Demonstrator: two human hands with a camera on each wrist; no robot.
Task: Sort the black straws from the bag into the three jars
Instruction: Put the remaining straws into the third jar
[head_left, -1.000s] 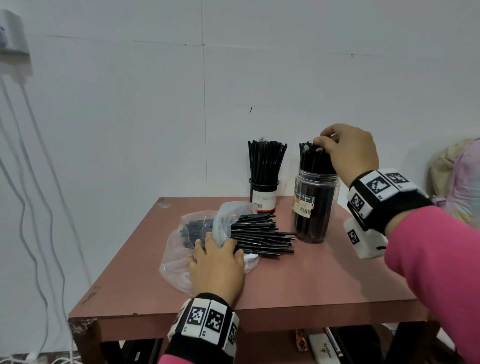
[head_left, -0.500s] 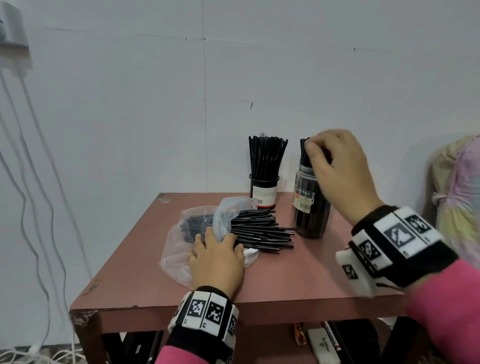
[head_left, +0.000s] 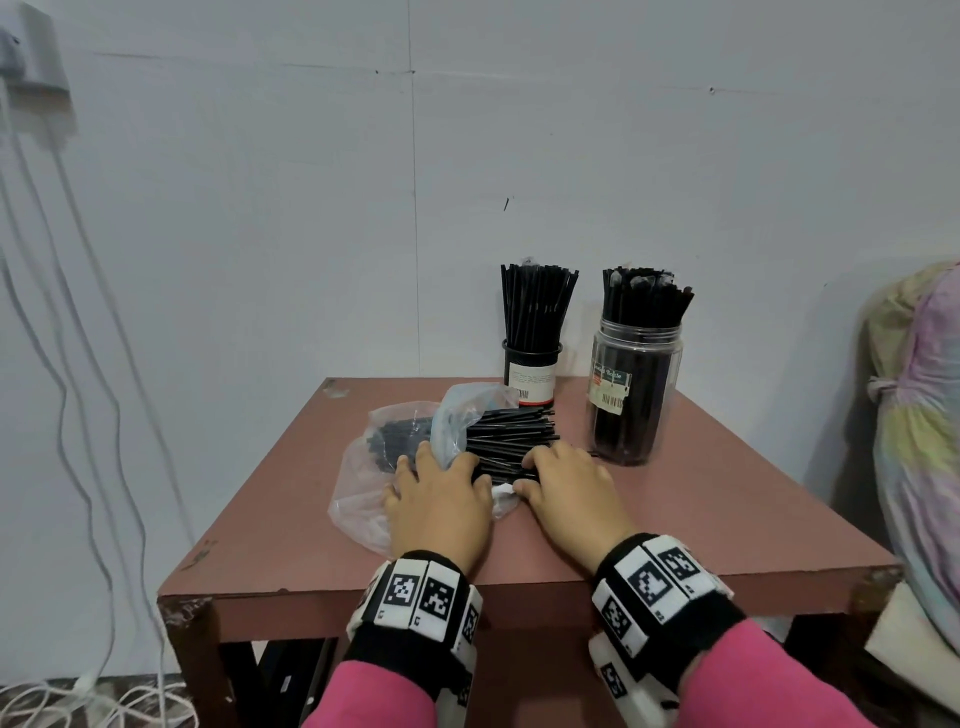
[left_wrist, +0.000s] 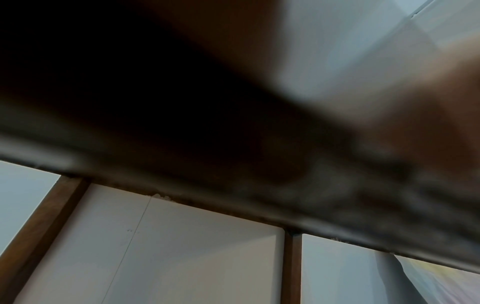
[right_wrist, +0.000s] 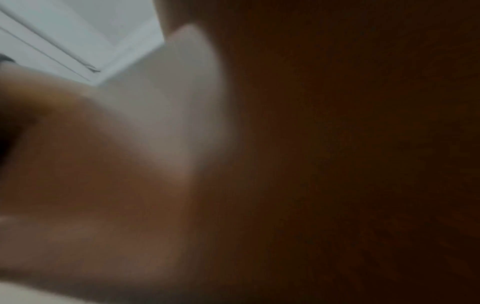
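Observation:
A clear plastic bag (head_left: 363, 499) lies on the brown table (head_left: 701, 509), and a bundle of black straws (head_left: 511, 434) sticks out of its mouth to the right. My left hand (head_left: 436, 470) lies flat on the bag, pressing it down. My right hand (head_left: 543, 467) sits on the near straw ends with its fingers curled over them. Behind stand a small black jar (head_left: 532, 382) and a clear labelled jar (head_left: 636, 400), both packed with upright straws. No third jar is in view. Both wrist views are dark and blurred.
The table stands against a white wall. A pastel cloth bundle (head_left: 919, 426) sits off its right edge. White cables (head_left: 67, 415) hang down the wall at left and coil on the floor.
My right hand left the top of the clear jar and came down onto the straw ends beside the bag. My left hand stayed on the bag.

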